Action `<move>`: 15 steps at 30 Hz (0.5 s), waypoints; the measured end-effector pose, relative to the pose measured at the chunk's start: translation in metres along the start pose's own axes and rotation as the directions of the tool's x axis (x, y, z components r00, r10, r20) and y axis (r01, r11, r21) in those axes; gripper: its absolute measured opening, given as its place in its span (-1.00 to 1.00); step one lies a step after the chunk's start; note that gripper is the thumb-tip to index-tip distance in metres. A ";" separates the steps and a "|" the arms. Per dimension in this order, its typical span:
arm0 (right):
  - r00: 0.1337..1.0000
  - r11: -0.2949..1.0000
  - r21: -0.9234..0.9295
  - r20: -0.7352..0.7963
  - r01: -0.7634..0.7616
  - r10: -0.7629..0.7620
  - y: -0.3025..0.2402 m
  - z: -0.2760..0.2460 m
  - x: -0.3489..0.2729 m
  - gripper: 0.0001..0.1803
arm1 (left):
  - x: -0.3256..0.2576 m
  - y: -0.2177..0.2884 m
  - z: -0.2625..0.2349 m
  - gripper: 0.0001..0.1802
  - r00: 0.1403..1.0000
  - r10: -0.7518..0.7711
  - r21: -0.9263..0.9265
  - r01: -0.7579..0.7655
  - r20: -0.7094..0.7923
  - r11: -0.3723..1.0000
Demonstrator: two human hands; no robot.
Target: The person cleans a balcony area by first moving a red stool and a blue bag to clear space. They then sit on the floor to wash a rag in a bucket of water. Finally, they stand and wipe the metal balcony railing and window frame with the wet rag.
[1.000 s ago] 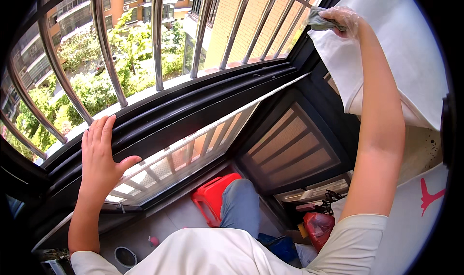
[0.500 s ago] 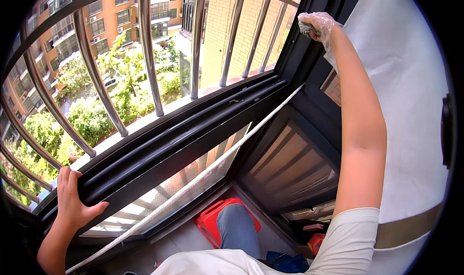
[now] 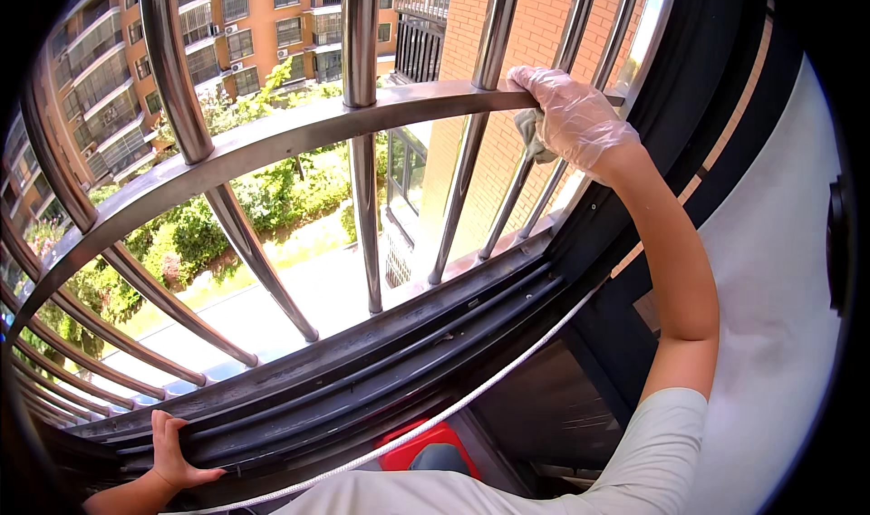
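My right hand [image 3: 580, 121], in a thin clear plastic glove, is closed around a grey cloth [image 3: 529, 136]. It rests at the right end of the flat metal crossbar [image 3: 281, 134] of the window guard, fingers over the bar's top. Part of the cloth hangs below the bar; the rest is hidden in the palm. My bare left hand [image 3: 177, 461] lies on the black window sill frame [image 3: 381, 375] at the lower left, thumb and fingers spread, holding nothing.
Upright steel bars [image 3: 362, 216] stand beyond the sill, with trees and an orange building [image 3: 263, 26] outside. A white rope [image 3: 453, 411] runs slantwise in front of me. Below is a red plastic stool [image 3: 426, 442]. White fabric [image 3: 770, 270] hangs at the right.
My right hand has gone from the dark side frame to the guard's crossbar, cloth still in it. The view has tilted up toward the bars. My left hand stays on the sill.
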State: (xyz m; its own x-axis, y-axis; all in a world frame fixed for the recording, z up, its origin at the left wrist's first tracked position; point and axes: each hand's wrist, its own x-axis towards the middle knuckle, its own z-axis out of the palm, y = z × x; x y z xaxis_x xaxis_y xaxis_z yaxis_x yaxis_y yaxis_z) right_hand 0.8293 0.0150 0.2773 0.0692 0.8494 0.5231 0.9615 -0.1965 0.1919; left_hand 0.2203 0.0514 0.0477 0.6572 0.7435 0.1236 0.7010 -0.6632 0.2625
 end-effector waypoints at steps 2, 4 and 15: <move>0.999 0.993 -0.120 0.043 0.003 0.002 -0.008 -0.008 0.003 -0.66 | 0.003 -0.001 -0.003 -0.05 0.997 -0.019 -0.042 0.022 0.071 0.999; 0.991 0.993 -0.100 -0.116 0.059 -0.070 0.004 0.005 0.003 -0.68 | 0.005 -0.002 -0.001 -0.04 0.998 0.039 -0.038 -0.038 0.041 0.999; 0.969 0.998 -0.059 -0.248 -0.011 -0.004 -0.005 0.022 -0.001 -0.69 | 0.008 -0.005 0.000 -0.04 0.996 0.068 -0.035 -0.066 0.054 0.997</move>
State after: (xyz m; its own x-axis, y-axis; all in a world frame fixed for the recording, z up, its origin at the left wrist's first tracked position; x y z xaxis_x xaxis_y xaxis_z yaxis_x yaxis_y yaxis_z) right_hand 0.8305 0.0256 0.2577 -0.0027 0.7024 0.7117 0.9435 -0.2341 0.2346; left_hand 0.2222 0.0608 0.0473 0.7173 0.6910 0.0896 0.6456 -0.7074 0.2875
